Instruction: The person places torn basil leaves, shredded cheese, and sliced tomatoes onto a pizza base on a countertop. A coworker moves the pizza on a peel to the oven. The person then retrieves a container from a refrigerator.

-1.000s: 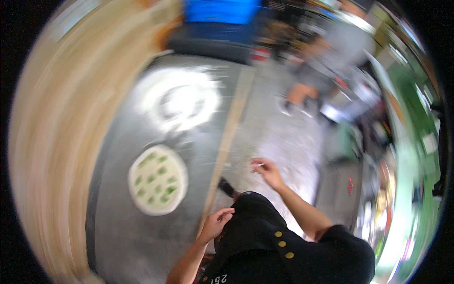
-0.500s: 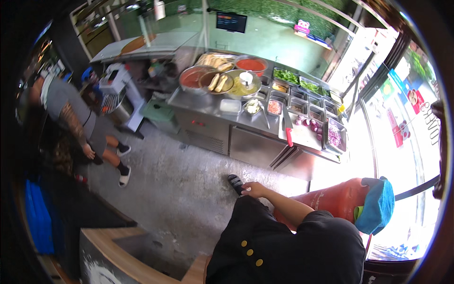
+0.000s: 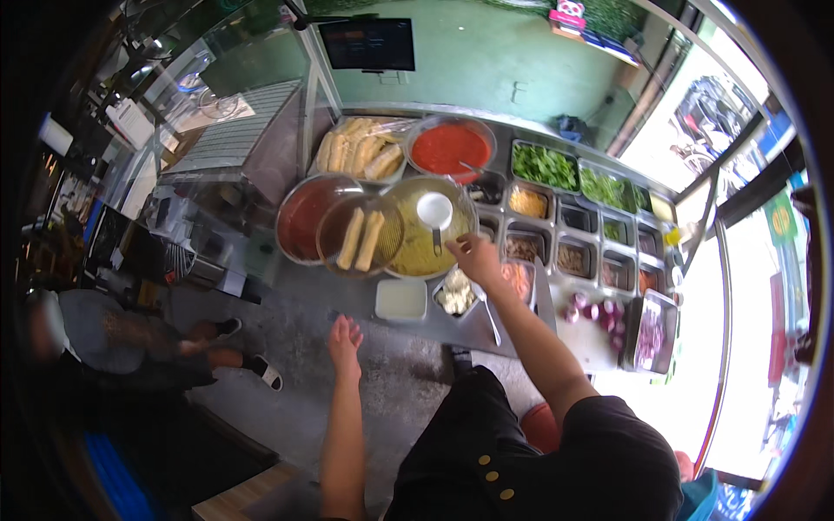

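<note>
Right hand (image 3: 474, 257): over the near-right side of a wide round bowl (image 3: 474, 214) of yellow-green liquid, fingers bent; I couldn't tell whether the fingertips pinched anything.
White round ladle with a dark handle (image 3: 434, 211): in that bowl, handle toward the person, seemingly for easy reach; the fingers were just beside it.
Left hand (image 3: 345, 340): fingers loosely extended, holding nothing; clear of the steel counter (image 3: 343, 300), perhaps for balance.
Round mesh strainer (image 3: 393, 236): overlapping the bowl's left side, bearing two pale sticks (image 3: 372, 240); probably there to drain them.
</note>
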`<control>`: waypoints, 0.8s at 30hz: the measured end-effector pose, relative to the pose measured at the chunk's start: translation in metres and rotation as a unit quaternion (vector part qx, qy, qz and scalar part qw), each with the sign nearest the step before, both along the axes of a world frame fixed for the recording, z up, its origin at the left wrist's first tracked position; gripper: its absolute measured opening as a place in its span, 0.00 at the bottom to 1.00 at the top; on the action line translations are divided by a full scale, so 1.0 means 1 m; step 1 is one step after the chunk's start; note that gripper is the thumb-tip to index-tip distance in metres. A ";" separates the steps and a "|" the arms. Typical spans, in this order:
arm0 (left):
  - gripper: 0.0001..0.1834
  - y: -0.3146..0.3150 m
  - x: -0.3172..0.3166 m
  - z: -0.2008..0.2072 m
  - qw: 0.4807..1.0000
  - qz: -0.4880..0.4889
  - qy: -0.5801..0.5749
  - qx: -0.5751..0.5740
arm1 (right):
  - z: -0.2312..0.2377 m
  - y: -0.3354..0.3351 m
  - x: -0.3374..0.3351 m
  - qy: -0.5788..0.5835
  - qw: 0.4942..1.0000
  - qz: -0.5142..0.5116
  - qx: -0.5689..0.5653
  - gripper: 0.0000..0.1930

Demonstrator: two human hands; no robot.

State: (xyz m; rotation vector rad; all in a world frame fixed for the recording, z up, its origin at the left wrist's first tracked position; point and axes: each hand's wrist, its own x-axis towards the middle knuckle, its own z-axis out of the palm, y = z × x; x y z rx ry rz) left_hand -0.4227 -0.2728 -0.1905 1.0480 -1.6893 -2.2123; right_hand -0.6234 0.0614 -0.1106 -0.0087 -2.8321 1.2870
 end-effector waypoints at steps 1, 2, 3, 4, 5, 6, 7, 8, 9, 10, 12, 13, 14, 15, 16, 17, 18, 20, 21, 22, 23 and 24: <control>0.28 -0.001 -0.033 0.013 0.998 0.049 -0.031 0.035 | -0.003 -0.016 -0.018 -0.037 0.999 0.001 0.023 0.31; 0.28 -0.001 -0.058 0.022 0.994 0.086 -0.030 0.059 | -0.006 -0.028 -0.030 -0.086 0.995 0.003 0.050 0.33; 0.28 -0.004 -0.083 0.027 0.989 0.124 -0.033 0.080 | -0.008 -0.033 -0.041 -0.119 0.993 0.008 0.016 0.33; 0.27 -0.006 -0.101 0.028 0.989 0.114 -0.026 0.095 | -0.012 -0.037 -0.046 -0.172 0.985 0.008 -0.013 0.33; 0.26 -0.009 -0.112 0.026 0.988 0.105 -0.030 0.107 | -0.016 -0.042 -0.047 -0.237 0.971 -0.004 -0.036 0.33; 0.25 -0.010 -0.118 0.022 0.987 0.102 -0.044 0.116 | -0.019 -0.044 -0.048 -0.241 0.967 0.004 -0.086 0.31; 0.24 -0.011 -0.126 0.015 0.986 0.096 -0.028 0.130 | -0.022 -0.044 -0.050 -0.251 0.959 -0.002 -0.130 0.28; 0.23 -0.009 -0.130 0.008 0.985 0.097 -0.023 0.141 | -0.025 -0.044 -0.050 -0.272 0.946 -0.016 -0.175 0.26; 0.21 -0.007 -0.132 0.003 0.983 0.095 -0.026 0.155 | -0.027 -0.044 -0.052 -0.270 0.942 -0.021 -0.197 0.22; 0.20 -0.007 -0.133 -0.001 0.986 0.082 -0.009 0.148 | -0.030 -0.044 -0.053 -0.263 0.944 -0.020 -0.199 0.22; 0.16 -0.005 -0.136 -0.004 0.989 0.050 0.014 0.140 | -0.032 -0.044 -0.057 -0.271 0.938 -0.030 -0.214 0.23; 0.13 -0.006 -0.137 -0.003 0.989 0.062 0.011 0.137 | -0.033 -0.043 -0.058 -0.260 0.945 -0.006 -0.197 0.18; 0.13 -0.010 -0.139 0.000 0.987 0.065 0.025 0.144 | -0.034 -0.043 -0.060 -0.256 0.941 0.010 -0.220 0.16; 0.13 -0.016 -0.140 0.003 0.986 0.067 0.030 0.146 | -0.034 -0.043 -0.059 -0.256 0.936 0.016 -0.242 0.13; 0.13 -0.024 -0.144 0.006 0.987 0.069 0.019 0.145 | -0.034 -0.042 -0.059 -0.268 0.925 0.013 -0.270 0.11; 0.13 -0.035 -0.148 0.008 0.987 0.061 0.035 0.147 | -0.033 -0.040 -0.058 -0.260 0.922 0.027 -0.286 0.08; 0.13 -0.053 -0.150 0.010 0.987 0.058 0.030 0.145 | -0.031 -0.038 -0.054 -0.260 0.906 0.033 -0.333 0.08; 0.13 -0.091 -0.155 0.012 0.988 0.063 0.025 0.141 | -0.025 -0.034 -0.047 -0.278 0.864 0.014 -0.420 0.07; 0.13 -0.111 -0.159 0.011 0.988 0.066 0.028 0.134 | -0.020 -0.029 -0.043 -0.289 0.864 0.011 -0.412 0.09; 0.12 -0.130 -0.162 0.010 0.988 0.063 0.038 0.139 | -0.016 -0.026 -0.037 -0.275 0.855 0.006 -0.440 0.09; 0.12 -0.149 -0.167 0.009 0.988 0.062 0.043 0.135 | -0.011 -0.022 -0.033 -0.264 0.849 -0.015 -0.458 0.10; 0.12 -0.165 -0.172 0.009 0.989 0.058 0.047 0.131 | -0.006 -0.018 -0.030 -0.249 0.839 -0.034 -0.484 0.10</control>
